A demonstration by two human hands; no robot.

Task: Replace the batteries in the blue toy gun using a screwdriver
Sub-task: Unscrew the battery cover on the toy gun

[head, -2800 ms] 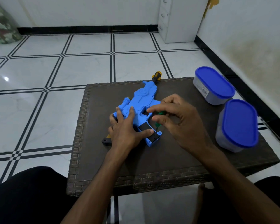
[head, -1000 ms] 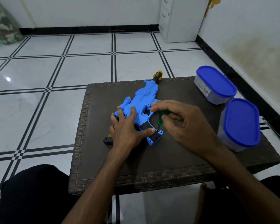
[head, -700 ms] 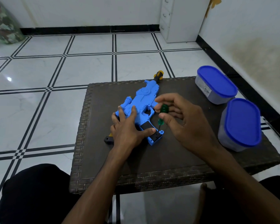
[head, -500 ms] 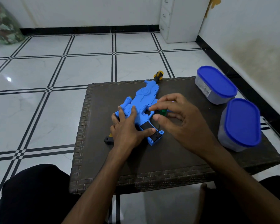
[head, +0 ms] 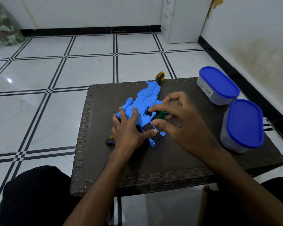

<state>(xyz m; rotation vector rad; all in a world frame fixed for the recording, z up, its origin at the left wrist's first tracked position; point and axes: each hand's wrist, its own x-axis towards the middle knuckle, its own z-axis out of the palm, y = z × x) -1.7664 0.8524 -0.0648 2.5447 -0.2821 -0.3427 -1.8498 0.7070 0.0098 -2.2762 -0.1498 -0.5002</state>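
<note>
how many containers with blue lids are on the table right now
2. One container sits at the table's far right corner; the other container stands nearer the person, along the right edge. None appears hidden.

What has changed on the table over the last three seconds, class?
Only the right hand has shifted: its fingers keep regripping and turning the green screwdriver, tip staying at the gun grip. The left hand still pins the gun; both tubs haven't moved.
</note>
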